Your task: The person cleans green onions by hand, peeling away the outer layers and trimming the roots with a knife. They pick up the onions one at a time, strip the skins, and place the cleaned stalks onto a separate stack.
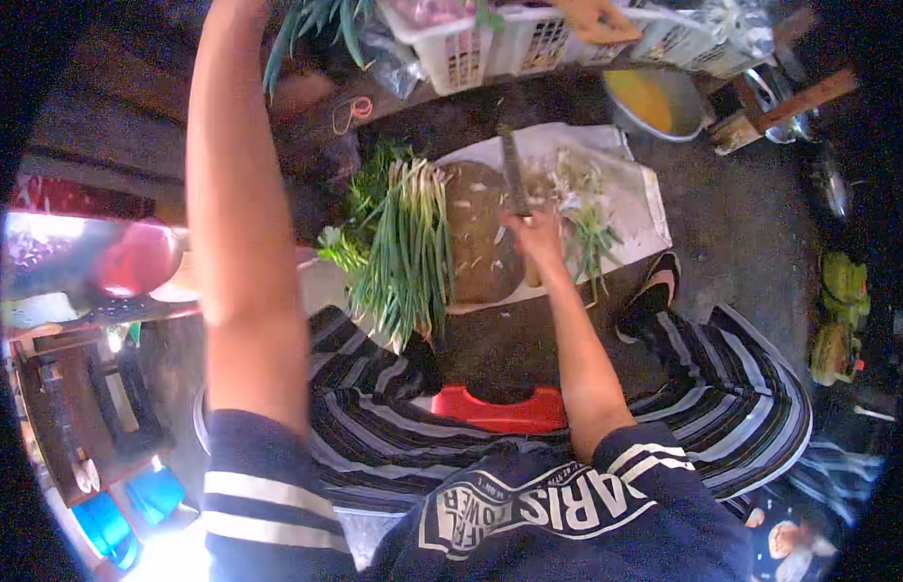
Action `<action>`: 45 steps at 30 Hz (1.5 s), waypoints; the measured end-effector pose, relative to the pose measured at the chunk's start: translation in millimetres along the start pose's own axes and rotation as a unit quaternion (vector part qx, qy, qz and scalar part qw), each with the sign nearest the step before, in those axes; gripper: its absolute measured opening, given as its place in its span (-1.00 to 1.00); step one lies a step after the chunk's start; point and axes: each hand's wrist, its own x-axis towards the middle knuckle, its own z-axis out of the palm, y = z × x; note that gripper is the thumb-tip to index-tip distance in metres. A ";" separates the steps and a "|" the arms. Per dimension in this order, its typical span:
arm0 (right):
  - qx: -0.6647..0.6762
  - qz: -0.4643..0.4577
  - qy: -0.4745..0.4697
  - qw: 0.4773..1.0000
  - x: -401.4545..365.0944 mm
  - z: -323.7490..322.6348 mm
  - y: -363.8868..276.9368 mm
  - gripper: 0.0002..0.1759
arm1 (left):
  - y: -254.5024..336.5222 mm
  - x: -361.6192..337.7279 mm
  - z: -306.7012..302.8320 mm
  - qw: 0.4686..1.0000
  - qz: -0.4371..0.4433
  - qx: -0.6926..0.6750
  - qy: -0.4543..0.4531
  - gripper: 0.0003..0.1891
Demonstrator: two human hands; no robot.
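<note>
My right hand (537,242) is closed around the handle of a knife (512,170). Its blade points away from me, over the right side of a round wooden chopping board (480,238). A thick bunch of green onions (408,252) lies on the board's left side, roots away from me, with leafy herbs (381,175) beside it. Right of the knife, onion trimmings (592,218) are heaped on a pale sheet (636,194). My left arm reaches far forward past the top edge, near more green leaves (325,29); the left hand itself is out of view.
White plastic baskets (471,53) stand at the far side, with a metal bowl (679,112) holding something yellow at their right. Rubber bands (352,114) lie on the far left. A red stool edge (500,409) shows between my legs. Blue containers (107,529) are at the lower left.
</note>
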 end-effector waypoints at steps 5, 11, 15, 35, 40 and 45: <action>0.007 -0.009 0.022 1.000 4.4 100.1 3.5 -0.50 | 39.3 -113.0 -21.1 0.949 -0.169 -0.022 0.267 -0.80; -0.133 -0.037 0.102 0.985 15.4 117.6 -29.5 -0.58 | 20.6 -193.5 29.5 0.892 -0.236 -0.261 0.284 -0.84; -0.056 -0.060 0.064 0.995 19.8 81.6 -18.6 -0.66 | -4.2 -245.7 85.2 0.898 -0.366 -0.240 0.037 -0.82; 0.392 0.043 0.061 0.917 -6.9 -38.1 -57.1 -0.68 | 86.4 -283.0 205.0 0.680 -0.481 -0.515 -0.203 -0.91; 0.357 0.104 0.043 0.927 -4.3 -48.8 -57.1 -0.77 | 86.0 -285.4 214.2 0.687 -0.442 -0.522 -0.243 -0.91; 0.382 0.051 0.046 0.922 -4.3 -55.1 -59.4 -0.77 | 87.1 -286.5 217.8 0.720 -0.449 -0.473 -0.238 -0.80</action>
